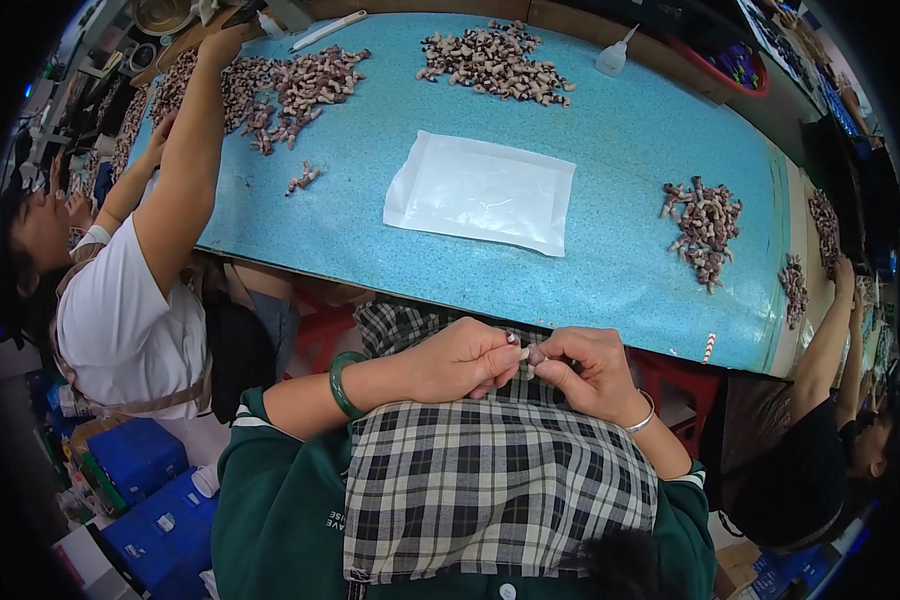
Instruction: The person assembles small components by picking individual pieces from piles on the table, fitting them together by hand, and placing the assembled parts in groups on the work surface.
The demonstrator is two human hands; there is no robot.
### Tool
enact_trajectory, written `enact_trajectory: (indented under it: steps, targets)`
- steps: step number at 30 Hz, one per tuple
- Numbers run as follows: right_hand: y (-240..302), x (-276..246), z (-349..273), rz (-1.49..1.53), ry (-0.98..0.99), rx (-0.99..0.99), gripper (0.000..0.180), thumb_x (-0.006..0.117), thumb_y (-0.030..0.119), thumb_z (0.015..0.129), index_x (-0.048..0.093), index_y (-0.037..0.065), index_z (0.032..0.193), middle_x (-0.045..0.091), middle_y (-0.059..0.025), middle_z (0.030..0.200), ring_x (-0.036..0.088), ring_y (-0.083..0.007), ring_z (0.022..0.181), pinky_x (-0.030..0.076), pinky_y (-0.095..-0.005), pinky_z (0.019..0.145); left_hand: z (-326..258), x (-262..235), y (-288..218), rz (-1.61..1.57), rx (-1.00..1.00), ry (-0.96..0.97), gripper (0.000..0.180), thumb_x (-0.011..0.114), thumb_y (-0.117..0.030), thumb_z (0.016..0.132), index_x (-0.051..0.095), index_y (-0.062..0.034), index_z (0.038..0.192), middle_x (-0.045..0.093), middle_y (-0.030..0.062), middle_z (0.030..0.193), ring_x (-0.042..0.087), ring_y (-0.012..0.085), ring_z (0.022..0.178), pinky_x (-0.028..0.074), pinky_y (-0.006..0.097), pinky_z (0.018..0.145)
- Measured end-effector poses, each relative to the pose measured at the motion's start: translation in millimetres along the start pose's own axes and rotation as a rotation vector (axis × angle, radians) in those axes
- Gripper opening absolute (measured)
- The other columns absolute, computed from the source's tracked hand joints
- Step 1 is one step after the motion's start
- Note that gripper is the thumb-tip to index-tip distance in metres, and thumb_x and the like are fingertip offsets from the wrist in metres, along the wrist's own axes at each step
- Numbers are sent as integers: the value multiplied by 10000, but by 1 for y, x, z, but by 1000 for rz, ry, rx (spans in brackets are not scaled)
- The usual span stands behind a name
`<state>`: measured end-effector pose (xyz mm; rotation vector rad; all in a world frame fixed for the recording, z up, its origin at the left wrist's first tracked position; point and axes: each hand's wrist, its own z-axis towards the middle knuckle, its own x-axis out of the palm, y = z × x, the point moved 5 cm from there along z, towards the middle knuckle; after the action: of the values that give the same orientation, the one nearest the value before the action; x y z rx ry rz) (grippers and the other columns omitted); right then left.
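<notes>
My left hand [460, 362], with a green bangle on its wrist, is closed in a pinch over my lap at the table's near edge. A small white-and-dark piece [513, 339] shows at its fingertips. My right hand [592, 372], wearing a silver bracelet, pinches a small greyish-purple and cream piece [535, 355]. The fingertips of both hands almost meet, and whether the pieces are joined I cannot tell. Beyond them on the blue tabletop [340, 225] lies a flat white plastic sheet or bag [480, 190]. Its surface looks glossy and slightly creased.
Piles of similar small pieces lie at the far middle [492, 62], far left [315, 85] and right [705, 230]. A small cluster [303, 179] sits apart. A white squeeze bottle [615, 55] stands at the back. Co-workers [130, 310] sit on both sides.
</notes>
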<state>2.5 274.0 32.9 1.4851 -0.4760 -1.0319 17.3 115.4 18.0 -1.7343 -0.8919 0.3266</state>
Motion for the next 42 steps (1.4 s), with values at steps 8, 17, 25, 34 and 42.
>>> enact_trajectory:
  steps: [8, 17, 25, 34, 42]
  targets:
    - [1, 4, -4, -17, 12, -3, 112, 707, 117, 798, 636, 32, 780, 592, -74, 622, 563, -189, 519, 420, -292, 476, -1, 2, 6, 83, 7, 32, 434, 378, -270, 1030, 497, -29, 689, 457, -1, 534, 456, 76, 479, 381, 233, 474]
    - [6, 2, -5, -59, 60, 3, 111, 711, 91, 776, 622, 29, 755, 612, -87, 651, 583, -218, 543, 433, -302, 489, 1, 6, 4, 190, 91, 38, 412, 441, -254, 995, 513, -26, 659, 470, 40, 495, 451, 131, 468, 389, 279, 486]
    - [4, -7, 4, -54, -20, -13, 107, 715, 80, 781, 658, 23, 850, 653, -83, 768, 603, -188, 596, 455, -288, 525, 4, -5, 1, 54, 29, -113, 380, 399, -220, 1015, 548, -6, 738, 502, 23, 577, 489, 91, 492, 396, 234, 479]
    - [-43, -142, -22, -962, -680, 49, 126, 693, 40, 752, 658, 79, 867, 599, -58, 841, 606, -245, 691, 483, -331, 569, -50, -163, 39, -764, 358, -988, 309, 432, -296, 1011, 534, -82, 813, 388, -29, 573, 388, 95, 500, 352, 227, 476]
    - [-46, -135, 1, -1232, -471, 140, 191, 745, 136, 682, 633, 112, 834, 553, -48, 840, 563, -236, 819, 481, -358, 630, -73, -212, 63, -1127, 417, -954, 164, 509, -202, 965, 602, -78, 1017, 476, -11, 693, 439, 109, 574, 382, 240, 512]
